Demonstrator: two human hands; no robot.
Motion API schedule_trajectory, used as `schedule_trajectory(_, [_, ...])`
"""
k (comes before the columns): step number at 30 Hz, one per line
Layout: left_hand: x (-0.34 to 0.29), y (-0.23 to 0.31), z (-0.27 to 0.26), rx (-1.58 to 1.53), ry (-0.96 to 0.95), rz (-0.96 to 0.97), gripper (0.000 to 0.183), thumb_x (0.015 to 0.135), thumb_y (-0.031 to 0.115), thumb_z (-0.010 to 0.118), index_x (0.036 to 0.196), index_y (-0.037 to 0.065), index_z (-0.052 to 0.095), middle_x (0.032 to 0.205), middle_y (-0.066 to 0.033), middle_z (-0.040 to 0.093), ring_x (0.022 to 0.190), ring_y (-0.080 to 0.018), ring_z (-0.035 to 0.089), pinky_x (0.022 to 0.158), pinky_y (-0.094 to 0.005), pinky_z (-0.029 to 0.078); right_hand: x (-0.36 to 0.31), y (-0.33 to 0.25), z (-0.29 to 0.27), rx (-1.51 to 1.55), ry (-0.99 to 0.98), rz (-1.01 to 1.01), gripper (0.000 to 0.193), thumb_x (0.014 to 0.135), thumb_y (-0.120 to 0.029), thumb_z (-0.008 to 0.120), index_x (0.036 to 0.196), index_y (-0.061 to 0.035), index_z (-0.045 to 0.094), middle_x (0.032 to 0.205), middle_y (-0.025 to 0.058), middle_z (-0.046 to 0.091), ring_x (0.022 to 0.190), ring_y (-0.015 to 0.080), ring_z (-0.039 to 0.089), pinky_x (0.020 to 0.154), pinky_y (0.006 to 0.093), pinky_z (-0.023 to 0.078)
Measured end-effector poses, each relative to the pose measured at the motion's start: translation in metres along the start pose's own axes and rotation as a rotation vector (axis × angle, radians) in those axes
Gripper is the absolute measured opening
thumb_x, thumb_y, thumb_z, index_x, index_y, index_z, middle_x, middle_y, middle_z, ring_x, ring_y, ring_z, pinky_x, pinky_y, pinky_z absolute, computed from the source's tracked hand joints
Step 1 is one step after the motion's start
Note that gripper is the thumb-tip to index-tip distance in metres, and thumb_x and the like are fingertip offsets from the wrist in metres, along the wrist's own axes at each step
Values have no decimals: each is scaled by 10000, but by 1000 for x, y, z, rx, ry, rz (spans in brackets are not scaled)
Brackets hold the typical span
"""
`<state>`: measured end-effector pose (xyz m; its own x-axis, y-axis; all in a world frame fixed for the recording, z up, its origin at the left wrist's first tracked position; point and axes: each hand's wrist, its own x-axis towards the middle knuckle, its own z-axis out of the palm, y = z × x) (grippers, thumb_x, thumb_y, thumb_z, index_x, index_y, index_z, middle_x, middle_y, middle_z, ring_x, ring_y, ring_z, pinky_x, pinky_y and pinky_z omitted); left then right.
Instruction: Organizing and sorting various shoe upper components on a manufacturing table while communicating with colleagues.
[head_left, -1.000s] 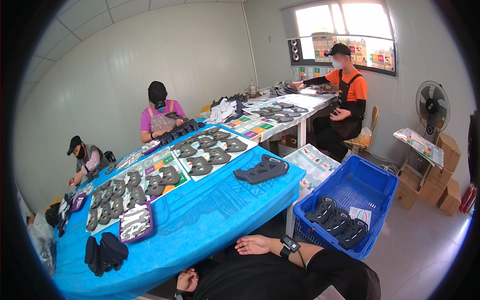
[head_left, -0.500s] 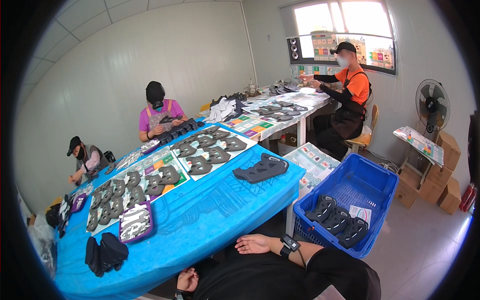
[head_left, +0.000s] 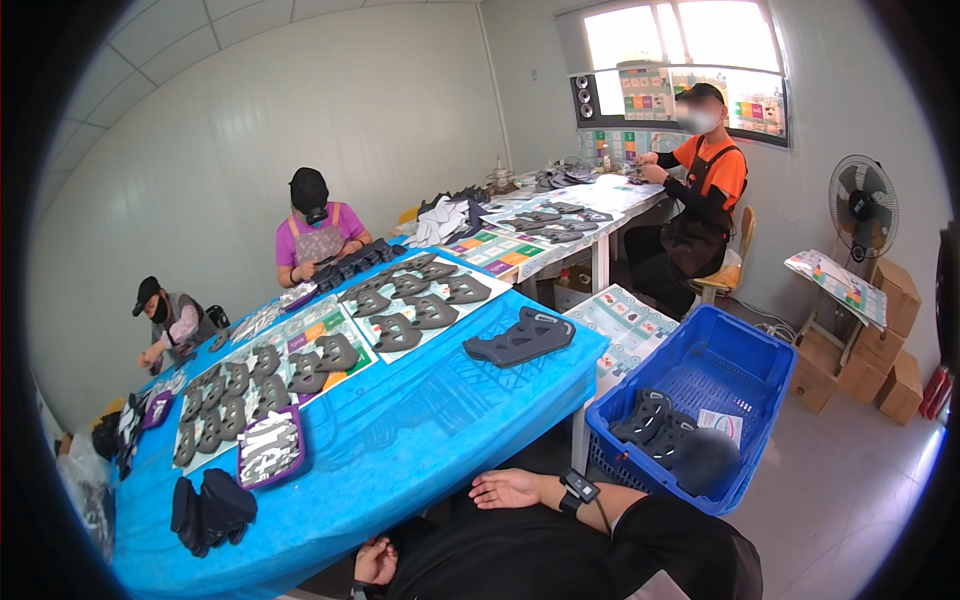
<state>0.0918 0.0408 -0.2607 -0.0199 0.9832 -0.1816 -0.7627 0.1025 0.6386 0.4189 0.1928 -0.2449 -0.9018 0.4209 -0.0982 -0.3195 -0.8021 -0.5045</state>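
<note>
My right hand (head_left: 505,489) lies palm up on my dark clothing beside the front edge of the blue-covered table (head_left: 430,400). Its fingers are loosely stretched, and it holds nothing. Lower down and to the left, my left hand (head_left: 376,561) rests against my clothing with loosely bent fingers and nothing visible in it. Neither hand touches the work. Closest on the table are a dark grey moulded piece (head_left: 520,337) with cut-outs, a purple tray (head_left: 298,462) of small white pieces, and a bunch of dark padded pieces (head_left: 213,508).
A blue plastic crate (head_left: 765,370) at right holds several dark moulded parts (head_left: 648,415); a blurred patch covers some. Grey moulded pieces (head_left: 397,332) lie in rows on printed sheets. Three co-workers sit around the tables. A fan (head_left: 862,205) and cardboard boxes (head_left: 878,355) stand at right.
My hands stay still. The orange-shirted co-worker has straightened up and drawn both hands closer. The purple-shirted co-worker's hands and dark piece are lower. A blurred patch now covers part of the crate's contents.
</note>
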Motion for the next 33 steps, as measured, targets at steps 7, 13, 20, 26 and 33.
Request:
schedule_trajectory(7, [3,-3,-23,-48,4,-21,209,757,-16,459,946,47,520,772,-94,575,656,-190,538,604,-288,431,0,3,4,4,6,7,189,855,-177,411,947,-28,483,1002,136,518,942,231,502,866,348,396])
schedule_trajectory(13, [-8,0,-2,-52,23,-43,191,757,-11,466,926,52,527,765,-91,576,653,-187,538,593,-285,430,-5,9,4,17,7,9,187,856,-173,409,956,-29,477,987,130,520,931,229,506,856,350,402])
schedule_trajectory(20, [-4,-2,-7,-162,14,25,202,746,-55,465,924,15,530,921,-78,580,834,-172,565,717,-273,484,-103,-89,94,-1377,263,-79,474,733,-308,613,1073,-5,478,1036,100,526,946,181,501,809,306,401])
schedule_trajectory(26, [-2,4,11,-17,9,-23,137,793,42,451,915,26,511,828,-76,573,701,-152,556,599,-262,469,-192,-125,68,-1606,1314,-671,702,637,-376,651,1181,-14,395,1199,218,381,1121,344,366,907,419,311])
schedule_trajectory(33, [-7,5,8,-58,24,-56,121,797,24,436,892,-24,493,813,-102,542,667,-173,512,613,-274,435,-165,-90,44,-2402,1548,405,538,690,-341,610,1160,-129,456,1208,193,395,1151,388,302,944,426,264])
